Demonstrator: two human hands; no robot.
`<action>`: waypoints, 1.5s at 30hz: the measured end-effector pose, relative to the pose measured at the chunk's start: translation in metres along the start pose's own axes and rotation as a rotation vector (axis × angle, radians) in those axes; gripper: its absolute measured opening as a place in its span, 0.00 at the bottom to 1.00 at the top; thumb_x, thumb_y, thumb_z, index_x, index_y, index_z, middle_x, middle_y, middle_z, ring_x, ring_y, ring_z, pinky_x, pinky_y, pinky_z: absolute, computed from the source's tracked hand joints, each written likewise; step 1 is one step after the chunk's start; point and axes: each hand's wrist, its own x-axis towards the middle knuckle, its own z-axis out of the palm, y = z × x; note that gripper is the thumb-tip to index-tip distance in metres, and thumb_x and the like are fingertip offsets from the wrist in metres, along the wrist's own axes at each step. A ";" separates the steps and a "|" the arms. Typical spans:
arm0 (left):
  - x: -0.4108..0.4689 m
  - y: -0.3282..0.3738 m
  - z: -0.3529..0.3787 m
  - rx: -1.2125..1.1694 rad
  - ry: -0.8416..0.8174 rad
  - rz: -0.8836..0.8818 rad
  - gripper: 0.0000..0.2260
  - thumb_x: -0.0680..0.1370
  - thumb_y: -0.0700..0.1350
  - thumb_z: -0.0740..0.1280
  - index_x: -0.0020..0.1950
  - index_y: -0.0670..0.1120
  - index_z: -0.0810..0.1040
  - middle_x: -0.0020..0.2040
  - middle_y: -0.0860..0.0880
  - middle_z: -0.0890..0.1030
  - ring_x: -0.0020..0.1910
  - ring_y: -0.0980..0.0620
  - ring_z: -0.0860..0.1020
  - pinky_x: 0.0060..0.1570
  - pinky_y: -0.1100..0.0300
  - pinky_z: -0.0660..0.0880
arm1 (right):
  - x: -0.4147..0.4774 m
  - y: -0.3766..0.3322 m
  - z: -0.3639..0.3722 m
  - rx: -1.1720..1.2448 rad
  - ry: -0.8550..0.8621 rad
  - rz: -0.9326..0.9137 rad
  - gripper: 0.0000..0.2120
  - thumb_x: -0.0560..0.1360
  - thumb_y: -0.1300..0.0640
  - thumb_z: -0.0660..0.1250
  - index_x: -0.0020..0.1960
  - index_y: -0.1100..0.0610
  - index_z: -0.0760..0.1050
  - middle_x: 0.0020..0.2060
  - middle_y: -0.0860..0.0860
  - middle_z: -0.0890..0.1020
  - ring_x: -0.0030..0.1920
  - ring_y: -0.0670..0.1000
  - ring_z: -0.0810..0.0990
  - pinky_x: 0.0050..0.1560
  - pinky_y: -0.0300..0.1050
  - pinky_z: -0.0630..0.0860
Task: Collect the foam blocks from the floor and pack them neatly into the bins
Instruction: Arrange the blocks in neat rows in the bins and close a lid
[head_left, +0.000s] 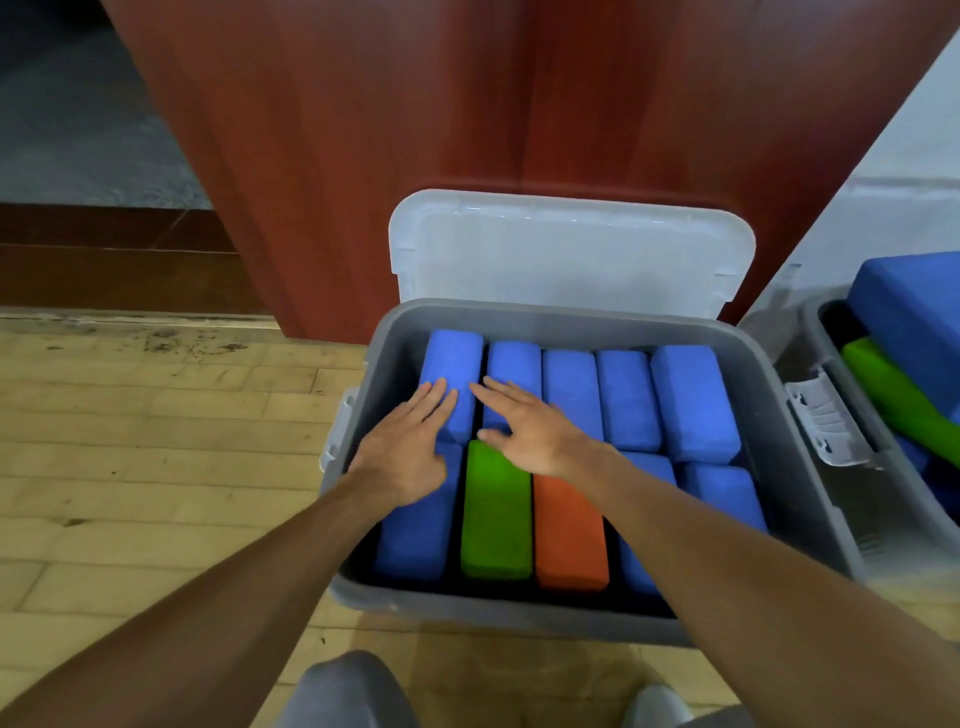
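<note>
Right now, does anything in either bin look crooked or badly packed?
The near bin looks tidy: blocks stand in two straight rows under the left hand and right hand. The second bin at the right edge is messy: a green block and a large blue block lie tilted, sticking up.

Both bare arms reached forward and down; the left hand (410, 452) lay flat, palm down, fingers together; the right hand (524, 431) was spread, palm down; fingertips nearly met.

Grey bin (789, 415) holds blue blocks (626, 397), one green (496, 512), one orange-red (569, 535); its lid (571, 254) looks whitish.
</note>
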 end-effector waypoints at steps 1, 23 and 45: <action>0.007 0.004 0.002 -0.016 -0.014 0.008 0.34 0.76 0.40 0.59 0.79 0.45 0.47 0.79 0.49 0.44 0.78 0.54 0.42 0.74 0.65 0.39 | 0.002 0.000 0.003 -0.017 -0.036 0.009 0.29 0.81 0.51 0.58 0.78 0.42 0.49 0.78 0.41 0.49 0.78 0.46 0.46 0.74 0.64 0.47; 0.034 0.038 0.000 0.319 -0.233 -0.153 0.35 0.79 0.59 0.50 0.79 0.41 0.44 0.79 0.43 0.42 0.78 0.45 0.43 0.76 0.49 0.43 | -0.050 0.072 -0.018 -0.108 0.431 0.235 0.27 0.78 0.57 0.61 0.75 0.59 0.61 0.74 0.56 0.62 0.74 0.56 0.60 0.74 0.48 0.57; 0.060 0.147 0.067 0.097 -0.094 0.290 0.33 0.76 0.70 0.47 0.77 0.60 0.43 0.79 0.58 0.43 0.78 0.55 0.41 0.75 0.52 0.41 | -0.067 0.164 -0.024 -0.380 0.159 0.403 0.28 0.82 0.54 0.46 0.78 0.61 0.39 0.78 0.55 0.43 0.78 0.52 0.41 0.78 0.48 0.44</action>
